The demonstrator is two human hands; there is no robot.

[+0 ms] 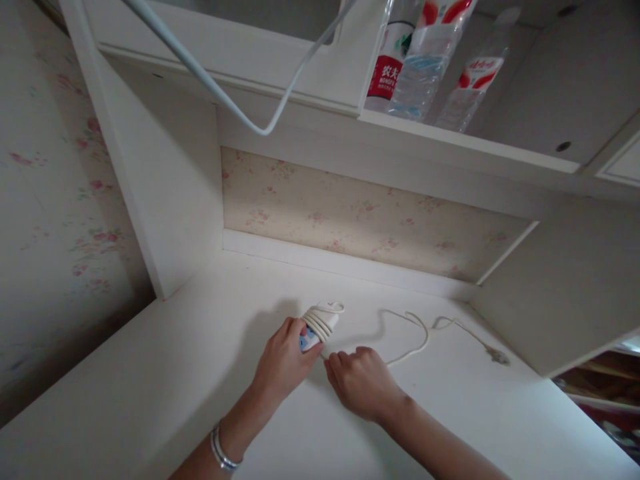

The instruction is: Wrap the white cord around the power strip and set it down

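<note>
My left hand (285, 357) is closed around a white-and-blue power strip (310, 339), held tilted just above the white desktop. Several turns of its white cord (320, 323) wrap the strip's middle, and a small loop sticks out past its far end. Close by on the right, my right hand (363, 383) is closed on the cord, fingers curled. From there the loose cord (425, 333) curves across the desktop to the right. It ends in a plug (499, 357) lying near the right side panel. My palm hides part of the strip.
The white desktop (240, 287) sits under a shelf unit, with side panels left (165, 180) and right (575, 280). Plastic bottles (417, 80) stand on the shelf above. A pale bent rod or cable (220, 93) hangs across the upper left. Flowered wallpaper (350, 207) covers the back.
</note>
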